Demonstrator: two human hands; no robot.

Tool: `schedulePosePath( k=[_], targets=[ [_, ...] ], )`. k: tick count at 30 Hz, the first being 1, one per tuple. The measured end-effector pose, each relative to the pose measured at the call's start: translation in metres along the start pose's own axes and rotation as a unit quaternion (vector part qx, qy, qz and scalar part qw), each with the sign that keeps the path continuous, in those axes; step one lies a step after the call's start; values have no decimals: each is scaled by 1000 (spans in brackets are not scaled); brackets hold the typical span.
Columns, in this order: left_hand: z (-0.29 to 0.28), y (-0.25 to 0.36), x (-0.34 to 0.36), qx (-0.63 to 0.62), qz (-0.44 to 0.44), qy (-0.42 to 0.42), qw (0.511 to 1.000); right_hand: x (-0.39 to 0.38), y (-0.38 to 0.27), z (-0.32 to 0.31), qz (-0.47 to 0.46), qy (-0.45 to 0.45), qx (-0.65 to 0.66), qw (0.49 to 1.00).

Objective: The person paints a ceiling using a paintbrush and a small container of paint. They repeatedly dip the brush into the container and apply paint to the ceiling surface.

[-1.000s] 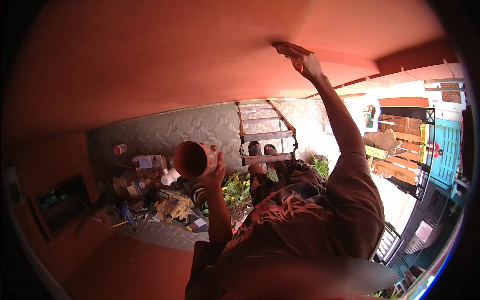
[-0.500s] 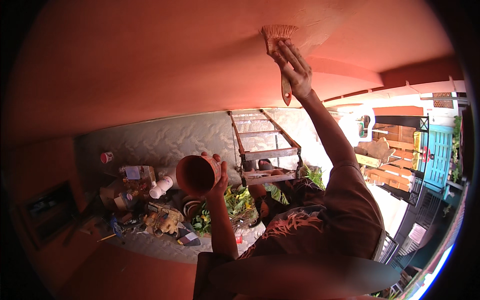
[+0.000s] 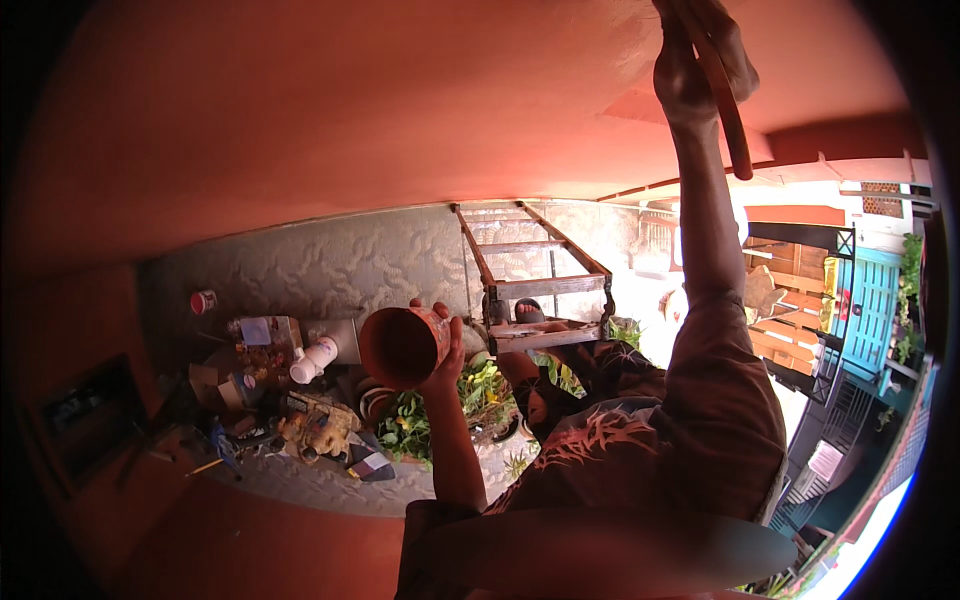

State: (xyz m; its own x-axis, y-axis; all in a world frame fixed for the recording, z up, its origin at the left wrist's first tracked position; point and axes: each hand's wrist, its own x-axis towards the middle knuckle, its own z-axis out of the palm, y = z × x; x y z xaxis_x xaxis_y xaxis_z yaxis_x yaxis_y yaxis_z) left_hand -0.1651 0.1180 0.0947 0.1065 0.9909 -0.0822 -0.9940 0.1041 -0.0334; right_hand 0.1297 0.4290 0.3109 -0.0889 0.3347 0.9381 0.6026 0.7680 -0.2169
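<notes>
My right hand (image 3: 690, 85) is raised high to the terracotta-coloured wall (image 3: 380, 110), its fingers closed around a wide paintbrush (image 3: 737, 135). The handle hangs down past the wrist, while the bristle end is hidden beyond the upper edge. Lower down, my left hand (image 3: 452, 355) grips a round, paint-stained pot (image 3: 392, 345) by its side. The pot's mouth faces me; its inside is dark reddish, and I cannot tell how much paint it holds.
A wooden ladder (image 3: 550, 287) stands below, with a sandalled foot (image 3: 529, 309) at it. Leafy plants (image 3: 405, 430), a cardboard box (image 3: 217, 383), a white container (image 3: 315, 360) and a small bucket (image 3: 203, 301) lie around the patterned floor. Wooden furniture (image 3: 785, 315) stands right.
My right hand has swung up and to the right with the paintbrush, and the bristles have left the view. The left hand still holds the pot, slightly shifted right.
</notes>
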Motion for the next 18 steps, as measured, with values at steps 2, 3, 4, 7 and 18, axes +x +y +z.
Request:
schedulePosePath(
  k=[2,3,4,7,18],
  targets=[
    [-2,2,0,-3,-1,-6,1000,-3,15,18,-93,56,-55,993],
    [-2,3,0,-7,-3,-4,1000,-7,24,28,-140,85,-84,983],
    [-2,4,1,-11,-5,-2,1000,-13,30,36,-186,113,-112,969],
    [-2,6,-2,-10,-4,0,1000,-91,-2,37,-64,-105,-113,986],
    [-37,28,10,12,-49,4,999,-400,-98,-39,373,-384,11,844]
  ],
)
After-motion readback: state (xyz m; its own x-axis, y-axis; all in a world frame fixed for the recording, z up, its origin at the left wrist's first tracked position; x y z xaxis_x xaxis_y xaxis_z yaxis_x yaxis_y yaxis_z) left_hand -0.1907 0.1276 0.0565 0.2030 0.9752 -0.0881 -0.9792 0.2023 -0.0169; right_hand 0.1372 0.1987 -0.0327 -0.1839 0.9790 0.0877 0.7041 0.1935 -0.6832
